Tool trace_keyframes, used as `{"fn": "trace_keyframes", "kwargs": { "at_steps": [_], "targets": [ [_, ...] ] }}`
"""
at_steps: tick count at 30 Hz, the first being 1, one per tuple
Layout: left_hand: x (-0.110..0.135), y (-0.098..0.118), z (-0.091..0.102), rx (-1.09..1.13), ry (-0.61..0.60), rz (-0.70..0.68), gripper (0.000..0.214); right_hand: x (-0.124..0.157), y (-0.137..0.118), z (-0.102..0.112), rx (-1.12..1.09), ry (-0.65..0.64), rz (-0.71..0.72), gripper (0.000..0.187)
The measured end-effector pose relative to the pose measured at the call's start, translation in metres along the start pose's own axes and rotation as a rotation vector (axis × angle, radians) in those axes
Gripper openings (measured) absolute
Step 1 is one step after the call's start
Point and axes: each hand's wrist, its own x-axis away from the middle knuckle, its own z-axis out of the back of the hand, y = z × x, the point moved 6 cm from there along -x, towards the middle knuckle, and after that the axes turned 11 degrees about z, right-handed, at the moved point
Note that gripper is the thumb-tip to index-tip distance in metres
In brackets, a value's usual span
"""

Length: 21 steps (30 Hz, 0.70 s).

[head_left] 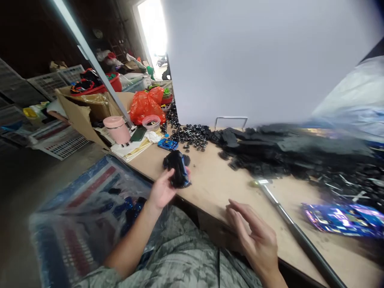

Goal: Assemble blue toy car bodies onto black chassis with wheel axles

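Observation:
My left hand [163, 190] grips a toy car [177, 168] above the table's near edge, fingers and thumb around it. The car's black underside faces me, and a strip of blue body shows along its right side. My right hand [255, 236] hovers at the table edge, holding nothing visible, its fingers stretched forward and slightly bent. To the right of that hand lies an electric screwdriver [289, 220] with a dark grip and a silver shaft. Beyond my left hand, a blue car body [168, 144] rests on the table.
A heap of small wheeled parts [195, 136] and a long pile of black plastic parts [258, 144] line the back. Shiny blue-purple car bodies [342, 219] lie at right. A pink canister [117, 130] stands at left. Below, a plastic-lined crate [90, 208] holds blue and black pieces.

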Motion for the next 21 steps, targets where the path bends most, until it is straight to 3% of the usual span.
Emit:
{"fn": "trace_keyframes", "kwargs": {
  "at_steps": [3, 7, 10, 13, 17, 21],
  "targets": [
    [-0.001, -0.027, -0.014, -0.012, -0.044, 0.069, 0.037, -0.01, -0.012, -0.007, -0.032, -0.004, 0.044, 0.027],
    [-0.002, -0.068, -0.033, -0.016, -0.079, 0.265, 0.034, -0.018, -0.022, -0.024, -0.06, -0.083, 0.115, 0.044],
    [-0.002, -0.086, -0.044, 0.005, -0.057, 0.292, 0.026, -0.017, -0.026, -0.03, 0.021, -0.078, 0.183, 0.057],
    [-0.001, -0.091, -0.052, 0.013, -0.058, 0.203, 0.02, -0.013, -0.032, -0.032, 0.144, -0.097, 0.283, 0.061],
    [0.0, -0.092, -0.053, -0.058, -0.094, 0.187, 0.033, -0.005, -0.037, -0.033, 0.214, -0.166, 0.405, 0.06],
    [-0.001, -0.091, -0.052, -0.036, -0.123, 0.236, 0.035, -0.003, -0.031, -0.025, 0.07, -0.109, 0.309, 0.056]
  ]
}}
